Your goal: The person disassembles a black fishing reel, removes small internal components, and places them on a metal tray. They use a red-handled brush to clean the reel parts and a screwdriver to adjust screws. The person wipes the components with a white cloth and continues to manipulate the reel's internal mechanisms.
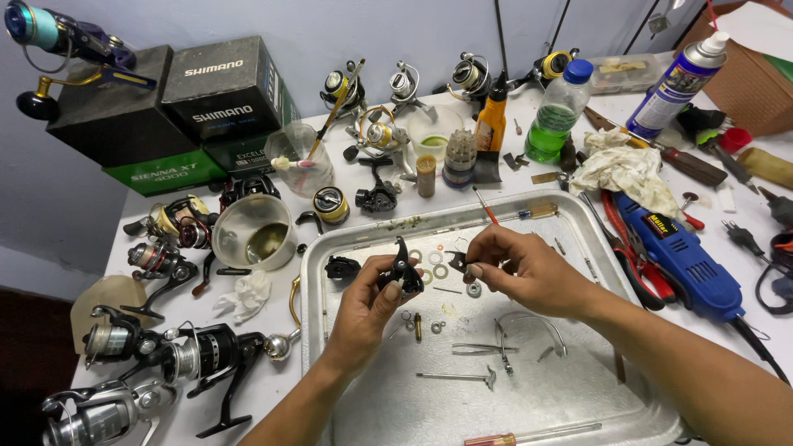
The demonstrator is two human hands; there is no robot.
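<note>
Two hands meet over the metal tray (578, 396): the left hand (368, 306) pinches a black reel part (405, 268), the right hand (516, 264) pinches a small dark piece (457, 263) just right of it

The metal tray (529, 396) looks dull and scuffed. The reel part (405, 271) in the left hand (368, 310) is glossy black plastic. The rag (624, 169) is crumpled, stained cloth. The worktop (273, 396) is smooth white.

A white table (743, 272) stands against a pale bluish-grey wall (248, 21). Dark reddish floor (25, 363) shows at the left. The light is soft and even.
</note>
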